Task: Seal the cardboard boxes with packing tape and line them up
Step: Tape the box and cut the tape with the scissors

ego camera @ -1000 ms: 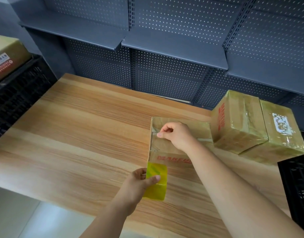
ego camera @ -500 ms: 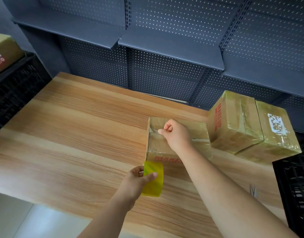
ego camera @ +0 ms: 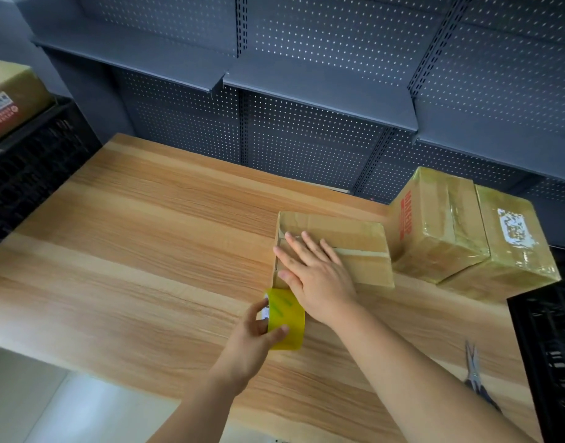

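Item: cardboard box (ego camera: 354,247) under taping, on wooden table (ego camera: 147,251).

Right hand (ego camera: 313,270) lies flat on the box top, fingers straight and spread, covering the near-left part of the lid seam. Left hand (ego camera: 252,340) grips the yellow tape roll (ego camera: 286,318) just before the box's near-left corner, thumb over the rim; the strip between roll and box is hidden by the right hand. Two taped boxes (ego camera: 473,231) stand together to the right, touching; red print hard to read. Scissors (ego camera: 474,369) partly hidden behind the right forearm. A further box (ego camera: 9,97) is cut off at the left edge.
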Available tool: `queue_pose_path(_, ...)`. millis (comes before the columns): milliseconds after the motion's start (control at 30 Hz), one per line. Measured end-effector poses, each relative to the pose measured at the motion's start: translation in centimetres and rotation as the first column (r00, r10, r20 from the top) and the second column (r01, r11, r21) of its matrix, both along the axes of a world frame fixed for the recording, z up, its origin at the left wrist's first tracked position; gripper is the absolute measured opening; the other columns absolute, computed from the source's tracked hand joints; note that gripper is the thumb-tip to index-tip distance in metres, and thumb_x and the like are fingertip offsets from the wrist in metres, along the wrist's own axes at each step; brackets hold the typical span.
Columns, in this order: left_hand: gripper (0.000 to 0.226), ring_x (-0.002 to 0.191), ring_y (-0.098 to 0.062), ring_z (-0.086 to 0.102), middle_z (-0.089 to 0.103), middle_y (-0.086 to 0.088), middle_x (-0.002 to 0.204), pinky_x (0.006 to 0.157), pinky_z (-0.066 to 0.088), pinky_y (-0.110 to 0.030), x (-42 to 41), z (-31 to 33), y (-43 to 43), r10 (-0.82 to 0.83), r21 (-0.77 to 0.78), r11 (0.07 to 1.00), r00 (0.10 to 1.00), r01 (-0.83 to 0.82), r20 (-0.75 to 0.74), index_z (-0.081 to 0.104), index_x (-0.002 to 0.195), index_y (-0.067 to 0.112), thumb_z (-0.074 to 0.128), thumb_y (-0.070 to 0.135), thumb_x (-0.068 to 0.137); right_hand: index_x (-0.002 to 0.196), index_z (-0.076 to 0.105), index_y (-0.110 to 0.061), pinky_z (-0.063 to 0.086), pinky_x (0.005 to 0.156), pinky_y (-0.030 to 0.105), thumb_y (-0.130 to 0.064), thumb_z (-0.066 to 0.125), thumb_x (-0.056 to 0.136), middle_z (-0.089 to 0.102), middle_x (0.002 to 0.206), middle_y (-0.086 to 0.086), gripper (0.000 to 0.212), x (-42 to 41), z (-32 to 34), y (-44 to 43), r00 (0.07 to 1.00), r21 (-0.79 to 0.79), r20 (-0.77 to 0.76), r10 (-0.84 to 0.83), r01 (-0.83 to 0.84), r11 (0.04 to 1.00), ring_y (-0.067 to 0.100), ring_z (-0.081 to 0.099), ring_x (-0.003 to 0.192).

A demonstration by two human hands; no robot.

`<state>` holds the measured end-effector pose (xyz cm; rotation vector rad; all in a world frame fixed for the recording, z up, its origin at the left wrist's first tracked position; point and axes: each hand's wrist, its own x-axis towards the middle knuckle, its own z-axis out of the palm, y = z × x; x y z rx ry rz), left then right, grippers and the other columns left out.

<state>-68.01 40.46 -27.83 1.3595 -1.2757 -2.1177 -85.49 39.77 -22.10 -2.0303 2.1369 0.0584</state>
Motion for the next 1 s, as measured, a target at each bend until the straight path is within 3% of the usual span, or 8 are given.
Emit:
queue_pose_path(167, 0.025, 0.088, -0.005, 0.07, 0.074, 0.0, 0.101, 0.068, 0.051, -0.014, -0.5, -0.3, -0.3, 0.056, -0.077, 0.996, 0.998, -0.053, 0.04, 0.06, 0.118, 0.019, 0.064, 0.019, 0.093, 0.15, 0.007, -0.05, -0.006, 0.123, 0.037, -0.062, -0.001, 0.093, -0.003, 0.162, -0.018, 0.059, -0.2, -0.2, -0.9, 1.0, 0.001, -0.001, -0.015, 0.015, 1.0, 0.012, -0.006, 0.151)
queue_pose_path(267, 0.028, 0.097, -0.017, 0.07, 0.074, -0.003, 0.103, 0.082, 0.055, -0.028, -0.5, -1.3, -1.1, 0.039, 0.001, 0.999, 0.997, -0.04, 0.062, 0.065, 0.117, 0.014, 0.066, 0.028, 0.093, 0.15, 0.009, -0.05, -0.006, 0.122, 0.036, -0.063, 0.0, 0.092, -0.002, 0.161, -0.018, 0.06, -0.4, -0.1, -1.1, 1.0, 0.001, 0.01, -0.018, 0.018, 1.0, 0.011, -0.006, 0.151)
queue_pose_path(467, 0.043, 0.092, -0.024, 0.071, 0.073, -0.007, 0.103, 0.085, 0.057, -0.045, -1.1, -0.9, -1.9, 0.093, 0.023, 0.995, 0.988, -0.096, 0.124, 0.053, 0.12, 0.016, 0.076, 0.024, 0.084, 0.152, 0.009, -0.048, -0.005, 0.123, 0.038, -0.062, 0.006, 0.097, -0.002, 0.162, -0.016, 0.057, -0.6, -0.3, -1.5, 0.999, 0.003, 0.005, -0.041, 0.041, 0.999, 0.012, -0.007, 0.151)
queue_pose_path(633, 0.043, 0.086, -0.021, 0.071, 0.075, -0.007, 0.101, 0.072, 0.057, -0.037, -0.8, 0.0, -1.8, 0.093, -0.018, 0.996, 0.995, -0.092, 0.046, 0.047, 0.12, 0.027, 0.071, 0.012, 0.088, 0.152, 0.021, -0.041, -0.006, 0.123, 0.041, -0.063, 0.03, 0.097, 0.0, 0.162, -0.017, 0.06, -0.5, 1.6, 0.8, 0.972, -0.18, 0.235, -0.025, 0.069, 0.981, 0.01, -0.013, 0.148)
queue_pose_path(700, 0.04, 0.085, -0.023, 0.07, 0.074, -0.009, 0.101, 0.069, 0.055, -0.036, -0.9, 0.1, -1.5, 0.096, -0.023, 0.995, 0.995, -0.095, 0.038, 0.048, 0.117, 0.029, 0.07, 0.01, 0.089, 0.146, 0.042, -0.035, 0.015, 0.122, 0.036, -0.062, 0.037, 0.095, 0.027, 0.159, -0.012, 0.058, -1.3, 1.5, 4.2, 0.89, -0.366, 0.441, -0.114, 0.295, 0.883, 0.011, 0.016, 0.15)
queue_pose_path(800, 0.039, 0.086, -0.025, 0.068, 0.072, -0.009, 0.101, 0.065, 0.053, -0.034, -1.0, 0.2, -1.3, 0.108, -0.03, 0.994, 0.994, -0.107, 0.032, 0.048, 0.117, 0.028, 0.068, 0.009, 0.089, 0.131, 0.061, -0.023, 0.037, 0.1, 0.026, -0.043, 0.05, 0.098, 0.052, 0.14, -0.006, 0.04, -4.3, -1.5, 11.9, 0.633, -0.293, 0.627, -0.453, 0.731, 0.616, 0.012, 0.047, 0.13)
queue_pose_path(900, 0.043, 0.088, -0.031, 0.067, 0.071, -0.017, 0.103, 0.071, 0.054, -0.039, -1.2, -0.1, -1.2, 0.113, -0.054, 0.992, 0.993, -0.112, 0.022, 0.048, 0.122, 0.021, 0.069, 0.007, 0.088, 0.121, 0.066, -0.013, 0.048, 0.081, 0.034, -0.031, 0.051, 0.1, 0.06, 0.127, 0.01, 0.031, -8.8, -6.0, 21.4, 0.316, -0.164, 0.486, -0.815, 0.949, 0.27, 0.031, 0.061, 0.105)
queue_pose_path(1000, 0.042, 0.089, -0.033, 0.065, 0.069, -0.017, 0.102, 0.076, 0.053, -0.042, -1.6, -0.4, -1.1, 0.107, -0.08, 0.991, 0.993, -0.103, 0.042, 0.047, 0.122, 0.02, 0.068, 0.008, 0.088, 0.12, 0.065, -0.01, 0.049, 0.08, 0.039, -0.039, 0.042, 0.095, 0.063, 0.117, 0.013, 0.044, -11.8, -8.7, 28.3, 0.144, -0.058, 0.307, -0.941, 0.989, 0.133, 0.035, 0.06, 0.098)
